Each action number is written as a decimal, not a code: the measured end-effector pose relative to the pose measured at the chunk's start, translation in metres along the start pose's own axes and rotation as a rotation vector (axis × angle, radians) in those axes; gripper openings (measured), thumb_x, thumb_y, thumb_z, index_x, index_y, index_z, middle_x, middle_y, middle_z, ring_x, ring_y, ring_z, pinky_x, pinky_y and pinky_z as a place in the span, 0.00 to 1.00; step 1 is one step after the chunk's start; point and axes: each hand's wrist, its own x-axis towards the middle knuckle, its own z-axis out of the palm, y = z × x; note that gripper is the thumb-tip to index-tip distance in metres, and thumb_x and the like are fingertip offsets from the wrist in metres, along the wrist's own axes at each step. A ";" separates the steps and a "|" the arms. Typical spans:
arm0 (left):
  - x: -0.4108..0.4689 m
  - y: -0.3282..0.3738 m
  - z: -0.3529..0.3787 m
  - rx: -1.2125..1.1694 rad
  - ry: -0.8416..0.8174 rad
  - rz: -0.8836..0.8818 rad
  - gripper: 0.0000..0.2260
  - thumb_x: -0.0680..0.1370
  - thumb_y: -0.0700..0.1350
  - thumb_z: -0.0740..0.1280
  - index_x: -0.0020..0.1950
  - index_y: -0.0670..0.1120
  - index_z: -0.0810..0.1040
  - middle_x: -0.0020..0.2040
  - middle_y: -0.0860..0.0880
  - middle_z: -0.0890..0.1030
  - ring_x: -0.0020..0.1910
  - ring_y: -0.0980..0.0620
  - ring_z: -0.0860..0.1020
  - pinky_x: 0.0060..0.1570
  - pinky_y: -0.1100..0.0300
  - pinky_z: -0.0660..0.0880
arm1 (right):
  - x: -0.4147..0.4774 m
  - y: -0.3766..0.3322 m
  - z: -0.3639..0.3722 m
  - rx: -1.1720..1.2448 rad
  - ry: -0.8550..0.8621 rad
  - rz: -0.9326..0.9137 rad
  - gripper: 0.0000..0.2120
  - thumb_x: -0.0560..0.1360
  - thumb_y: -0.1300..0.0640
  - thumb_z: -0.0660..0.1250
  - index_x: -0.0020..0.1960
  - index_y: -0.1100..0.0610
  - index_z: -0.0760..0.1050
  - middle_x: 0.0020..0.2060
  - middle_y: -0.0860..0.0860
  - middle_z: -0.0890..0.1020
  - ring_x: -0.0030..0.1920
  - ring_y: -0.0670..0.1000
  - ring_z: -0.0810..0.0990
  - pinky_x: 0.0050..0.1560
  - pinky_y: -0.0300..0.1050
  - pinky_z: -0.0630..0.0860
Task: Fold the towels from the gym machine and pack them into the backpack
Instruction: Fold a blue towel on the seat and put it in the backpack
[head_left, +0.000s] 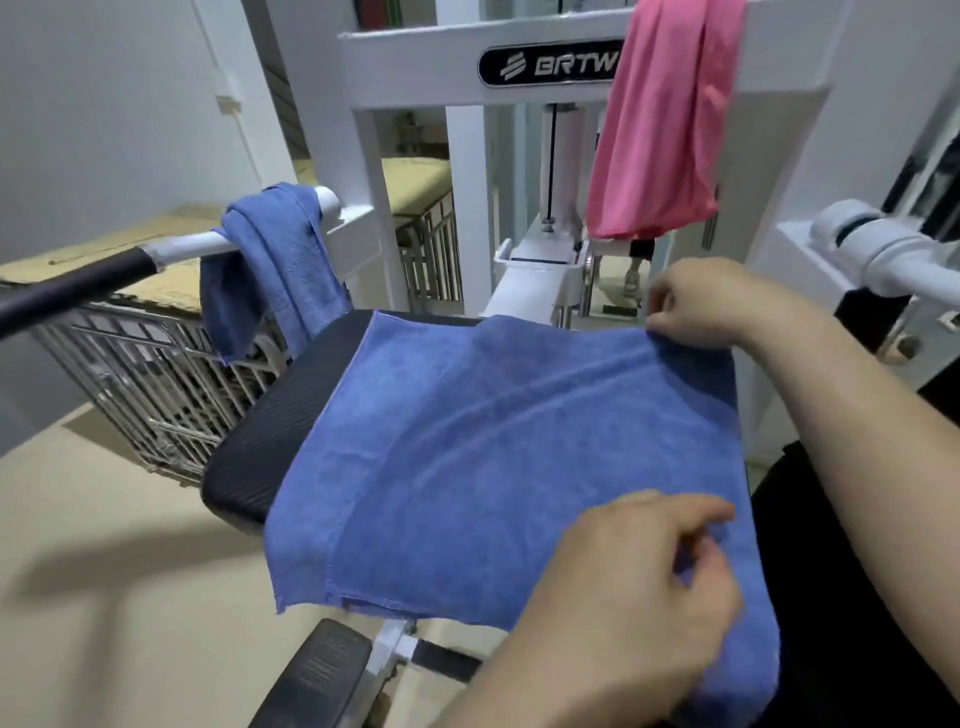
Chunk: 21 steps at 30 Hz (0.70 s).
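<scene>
The grip of your right hand (722, 301) pinches the far right corner of the blue towel (493, 457); your left hand (634, 597) pinches its near right part. It lies spread on the black seat pad (270, 436). Far left hangs a second blue towel (270, 260), far right a pink towel (665, 119).

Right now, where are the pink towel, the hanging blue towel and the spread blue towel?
pink towel (660, 130), head view, middle of its draped folds.
hanging blue towel (280, 270), head view, middle of its hanging part.
spread blue towel (493, 441), head view, its flat centre.
</scene>
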 end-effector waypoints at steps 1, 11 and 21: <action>0.001 -0.010 -0.013 0.084 0.112 0.003 0.15 0.74 0.49 0.61 0.59 0.54 0.80 0.50 0.53 0.81 0.46 0.56 0.79 0.54 0.59 0.75 | 0.003 -0.014 0.002 0.111 0.057 -0.053 0.04 0.73 0.56 0.65 0.40 0.50 0.78 0.43 0.51 0.82 0.47 0.56 0.79 0.49 0.48 0.77; -0.010 -0.091 -0.100 0.751 0.386 -0.412 0.15 0.78 0.59 0.60 0.59 0.53 0.72 0.51 0.50 0.76 0.52 0.46 0.77 0.43 0.54 0.68 | 0.060 -0.127 0.017 0.188 -0.202 -0.347 0.16 0.76 0.59 0.63 0.62 0.51 0.76 0.59 0.53 0.77 0.62 0.56 0.74 0.59 0.43 0.68; -0.011 -0.089 -0.112 0.196 0.591 -0.359 0.10 0.71 0.49 0.68 0.35 0.46 0.71 0.28 0.52 0.74 0.29 0.53 0.70 0.32 0.62 0.65 | 0.067 -0.143 -0.028 0.097 0.080 -0.357 0.02 0.71 0.60 0.68 0.40 0.55 0.78 0.42 0.54 0.81 0.46 0.57 0.77 0.46 0.48 0.75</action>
